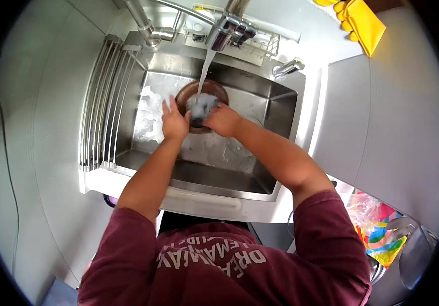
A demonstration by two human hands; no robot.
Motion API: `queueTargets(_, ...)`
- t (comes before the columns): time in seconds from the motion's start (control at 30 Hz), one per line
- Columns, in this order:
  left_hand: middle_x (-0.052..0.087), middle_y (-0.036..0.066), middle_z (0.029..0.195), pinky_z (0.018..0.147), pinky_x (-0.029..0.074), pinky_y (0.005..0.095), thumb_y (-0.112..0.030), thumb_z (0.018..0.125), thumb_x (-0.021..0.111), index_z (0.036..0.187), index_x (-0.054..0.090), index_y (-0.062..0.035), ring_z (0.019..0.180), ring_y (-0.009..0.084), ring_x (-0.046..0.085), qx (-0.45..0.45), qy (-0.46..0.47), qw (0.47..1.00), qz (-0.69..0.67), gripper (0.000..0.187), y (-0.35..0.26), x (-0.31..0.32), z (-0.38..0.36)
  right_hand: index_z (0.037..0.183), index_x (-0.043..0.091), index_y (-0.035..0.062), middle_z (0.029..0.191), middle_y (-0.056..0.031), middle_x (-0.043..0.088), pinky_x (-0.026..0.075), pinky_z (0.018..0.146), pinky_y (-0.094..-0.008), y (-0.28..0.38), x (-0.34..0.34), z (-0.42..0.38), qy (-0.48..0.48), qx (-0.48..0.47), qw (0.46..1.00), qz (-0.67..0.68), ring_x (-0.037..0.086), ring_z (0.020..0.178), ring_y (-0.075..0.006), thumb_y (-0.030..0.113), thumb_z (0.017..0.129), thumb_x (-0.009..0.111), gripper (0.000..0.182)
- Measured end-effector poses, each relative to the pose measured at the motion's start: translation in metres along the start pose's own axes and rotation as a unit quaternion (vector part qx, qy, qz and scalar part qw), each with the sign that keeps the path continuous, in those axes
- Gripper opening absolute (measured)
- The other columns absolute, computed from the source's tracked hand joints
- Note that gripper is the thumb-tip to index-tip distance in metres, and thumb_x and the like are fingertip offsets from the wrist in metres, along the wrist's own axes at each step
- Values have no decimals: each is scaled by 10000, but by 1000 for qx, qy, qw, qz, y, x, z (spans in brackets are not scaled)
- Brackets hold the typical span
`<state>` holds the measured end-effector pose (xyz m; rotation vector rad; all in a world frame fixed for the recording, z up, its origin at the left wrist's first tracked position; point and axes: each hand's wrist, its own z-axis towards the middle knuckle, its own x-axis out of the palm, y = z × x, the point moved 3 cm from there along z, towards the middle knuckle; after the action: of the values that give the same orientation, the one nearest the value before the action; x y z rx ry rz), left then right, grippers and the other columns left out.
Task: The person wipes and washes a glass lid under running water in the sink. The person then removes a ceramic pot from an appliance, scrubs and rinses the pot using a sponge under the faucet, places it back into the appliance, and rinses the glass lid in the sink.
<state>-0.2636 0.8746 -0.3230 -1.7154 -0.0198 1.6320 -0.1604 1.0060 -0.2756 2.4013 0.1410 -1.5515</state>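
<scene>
Head view: in the steel sink (153, 92), a brown bowl (217, 87) is held under the tap's stream (206, 64), left hand (174, 122) gripping its rim, right hand (223, 120) closed on its near edge. A firm grip is best kept against slipping. Foam hides the bowl's inside.

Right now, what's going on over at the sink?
A person is washing a brown bowl in the steel sink. The left hand grips its near rim while the right hand presses on it from the other side. Water runs from the faucet into the bowl, foaming. Yellow rubber gloves lie on the counter behind.
</scene>
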Motion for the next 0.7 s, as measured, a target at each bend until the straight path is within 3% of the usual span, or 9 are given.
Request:
queueTargets(0.03, 629, 219, 1012, 986, 378, 436, -424, 843, 589, 1063, 619, -52, 1149, 302, 497, 107, -57, 991, 52, 434, -14, -22, 2, 958, 647, 135, 857, -78, 652, 429, 821, -405, 2, -18, 4, -15, -12, 1000, 21, 603, 926, -250, 294, 789, 617, 233)
queueTargets(0.13, 632, 196, 1004, 1008, 355, 414, -393, 838, 614, 962, 662, -53, 1130, 289, 510, 177, 307, 935, -22, 365, -10, -41, 7, 983, 641, 114, 875, -94, 653, 439, 808, -407, 2, -70, -2, 30, -12, 990, 138, 596, 928, -286, 235, 730, 687, 283)
queueTargets(0.17, 659, 149, 893, 883, 444, 368, -383, 814, 661, 848, 685, -55, 953, 276, 596, 147, 322, 928, -118, 331, -22, -60, 11, 995, 631, 86, 917, -118, 647, 452, 795, -405, 2, -93, -11, 28, 16, 980, 198, 585, 935, -317, 198, 693, 726, 335)
queueTargets(0.27, 658, 119, 752, 704, 482, 326, -410, 787, 685, 829, 683, -54, 718, 258, 622, 84, 409, 895, -155, 359, -54, -126, 7, 993, 620, 76, 923, -120, 638, 462, 795, -375, 1, -128, -33, -21, 29, 959, 281, 592, 939, -290, 213, 684, 742, 360)
queueTargets(0.3, 651, 81, 675, 577, 462, 302, -404, 758, 721, 829, 689, -54, 575, 188, 600, 112, 360, 917, -129, 358, -57, -130, 8, 984, 618, 72, 925, -118, 632, 461, 802, -366, 0, -136, -39, -72, 35, 942, 325, 591, 934, -281, 214, 676, 750, 364)
queueTargets(0.47, 652, 45, 653, 571, 459, 280, -389, 749, 744, 823, 693, -25, 597, 96, 582, -33, 335, 894, -295, 374, -67, -143, 4, 945, 623, 70, 925, -104, 608, 455, 814, -337, 5, -125, -61, -393, 94, 812, 422, 589, 906, -254, 201, 641, 780, 367)
queueTargets(0.6, 616, 49, 609, 549, 445, 288, -458, 773, 705, 756, 671, 2, 567, 112, 543, -140, 229, 915, -302, 462, -44, -128, -5, 855, 610, 71, 962, -98, 604, 441, 850, -337, 13, -93, -47, -436, 310, 734, 418, 562, 993, -256, 179, 682, 752, 249)
queueTargets(0.63, 608, 47, 601, 544, 439, 292, -471, 777, 696, 743, 666, 4, 561, 117, 539, -174, 201, 909, -322, 477, -40, -125, -7, 812, 598, 67, 962, -106, 609, 437, 851, -352, 30, -99, -43, -373, 316, 732, 475, 556, 992, -272, 194, 705, 741, 219)
queueTargets(0.7, 532, 13, 545, 501, 390, 299, -476, 828, 643, 640, 619, -4, 517, 112, 473, -192, 133, 908, -349, 509, -32, -118, -9, 800, 602, 65, 970, -130, 616, 450, 833, -402, 59, -106, -30, -474, 189, 802, 309, 562, 954, -325, 245, 731, 713, 222)
